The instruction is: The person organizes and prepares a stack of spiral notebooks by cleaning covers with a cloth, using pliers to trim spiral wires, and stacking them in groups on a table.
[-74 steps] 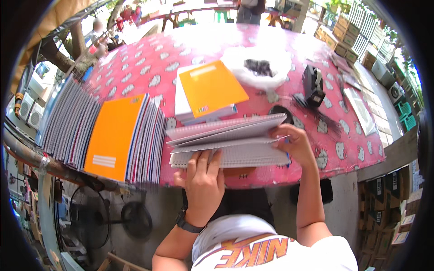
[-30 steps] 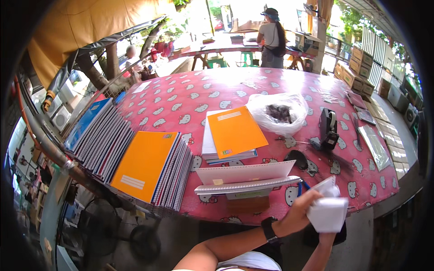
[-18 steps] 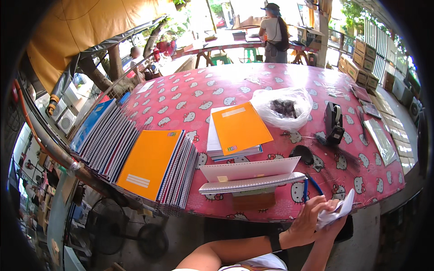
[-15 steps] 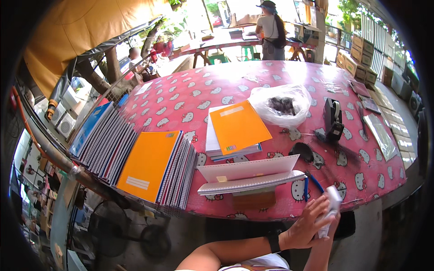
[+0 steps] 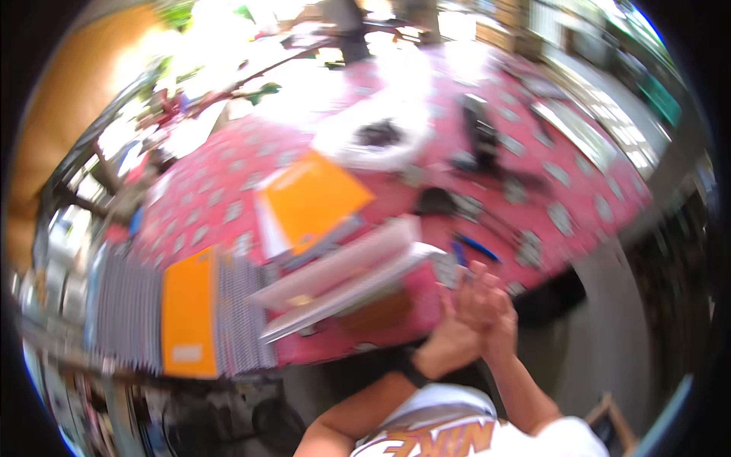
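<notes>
Bare left hand (image 5: pixel 451 340), black-banded at the wrist, presses bare right hand (image 5: pixel 502 333) near the blue two-handled tool (image 5: pixel 480 248). Fingers extended; grip cannot be determined, blurred.

The far end of the pink table (image 5: pixel 221 183) is bleached by daylight from beyond it; dimness is seen beneath. Everything on it is smeared by blur; edges around it are bowed.

Open notebook (image 5: pixel 350 294), pale leaf (image 5: pixel 341 263) raised; blue-handled tool (image 5: pixel 480 247) lying just beside, handles spread
</notes>
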Available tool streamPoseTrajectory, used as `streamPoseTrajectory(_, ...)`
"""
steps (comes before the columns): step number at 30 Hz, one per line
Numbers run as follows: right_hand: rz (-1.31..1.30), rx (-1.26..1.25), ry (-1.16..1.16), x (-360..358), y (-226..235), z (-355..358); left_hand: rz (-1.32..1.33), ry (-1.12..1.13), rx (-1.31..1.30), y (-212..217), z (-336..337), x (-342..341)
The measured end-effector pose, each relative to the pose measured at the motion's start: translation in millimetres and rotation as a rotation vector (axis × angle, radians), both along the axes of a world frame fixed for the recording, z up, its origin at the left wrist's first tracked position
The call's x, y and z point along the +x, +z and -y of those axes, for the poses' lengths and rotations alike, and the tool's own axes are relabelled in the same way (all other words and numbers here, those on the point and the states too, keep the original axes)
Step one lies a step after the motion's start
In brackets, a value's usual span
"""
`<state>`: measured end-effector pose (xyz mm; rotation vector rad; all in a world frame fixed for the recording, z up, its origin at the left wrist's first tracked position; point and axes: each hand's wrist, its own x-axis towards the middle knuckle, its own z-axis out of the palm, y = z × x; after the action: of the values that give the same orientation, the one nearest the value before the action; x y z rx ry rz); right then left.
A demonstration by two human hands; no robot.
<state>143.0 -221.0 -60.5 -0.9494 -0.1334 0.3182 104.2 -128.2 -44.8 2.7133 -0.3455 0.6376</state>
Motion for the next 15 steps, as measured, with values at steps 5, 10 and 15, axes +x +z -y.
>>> streamPoseTrajectory(5,0.361,-0.462,-0.309,73.0,-13.5,64.0,-0.397,-0.268,-0.840,-0.8,-22.8,-17.5)
streamPoseTrajectory(10,-0.003,-0.418,-1.017,145.7,-40.2,198.6,-0.474,-0.038,-0.929,-2.6,-44.3,-50.7)
streamPoseTrajectory(15,-0.498,-0.441,-0.961,174.6,-145.6,314.8,-0.426,0.051,-1.006,-12.5,-50.8,-71.0)
